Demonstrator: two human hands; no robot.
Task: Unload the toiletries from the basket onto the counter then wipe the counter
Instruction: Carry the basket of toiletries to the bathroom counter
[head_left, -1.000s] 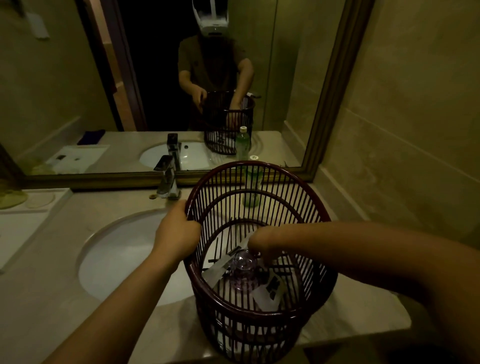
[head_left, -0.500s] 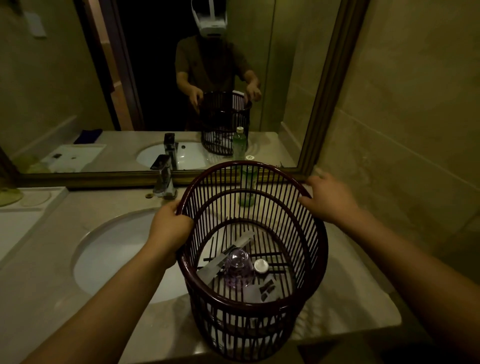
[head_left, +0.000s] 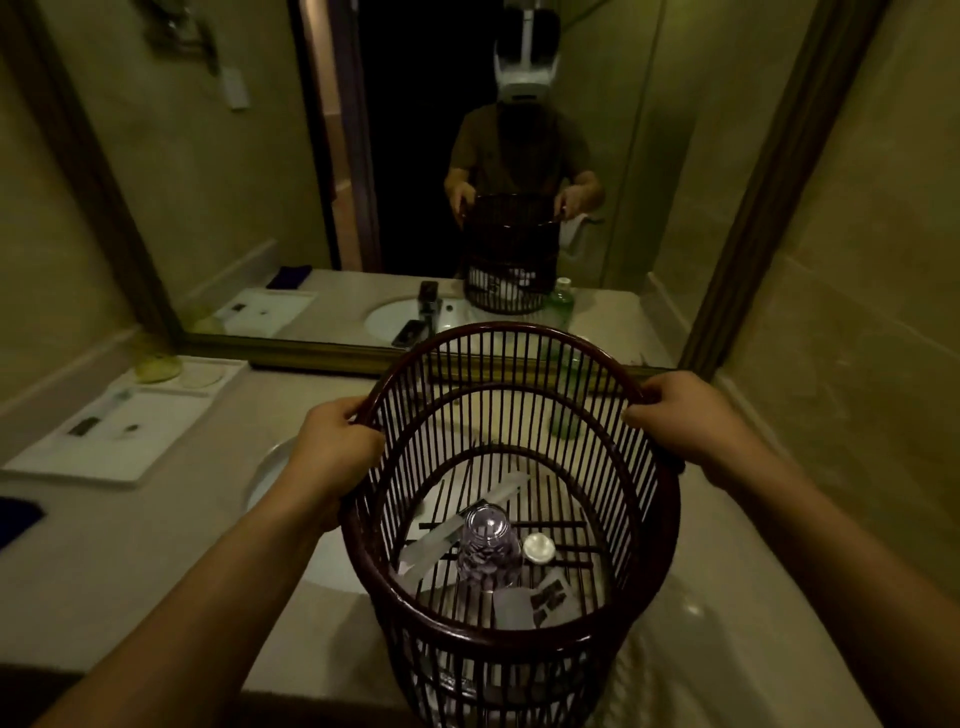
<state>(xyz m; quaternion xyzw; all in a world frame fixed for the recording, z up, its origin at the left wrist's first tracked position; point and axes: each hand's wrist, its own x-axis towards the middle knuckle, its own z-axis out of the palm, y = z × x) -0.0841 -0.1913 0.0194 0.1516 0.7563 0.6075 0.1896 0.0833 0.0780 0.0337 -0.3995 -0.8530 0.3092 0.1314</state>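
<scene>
Dim bathroom bench (head_left: 727, 597), w/ the basket (head_left: 511, 613) held at its rim by both hands: left hand (head_left: 332, 447) and right hand (head_left: 685, 421) closed on it. Unloading judged barely begun: 1 green bottle (head_left: 563, 384) is out; approx. 4 items remain inside: 1 purple bottle (head_left: 488, 551), 1 white cap (head_left: 538, 547), 2 sachets. Wiping not yet begun.

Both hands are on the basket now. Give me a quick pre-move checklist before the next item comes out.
1. Left hand gripping the basket rim: ok.
2. Right hand gripping the rim opposite: ok.
3. Basket emptied: not ok; clear purple bottle, small round lid and flat packets lie inside.
4. A hand free to reach in: not ok.
5. Bare counter to the basket's right for setting items: ok.
6. Basket resting fully on the counter: cannot tell.
</scene>
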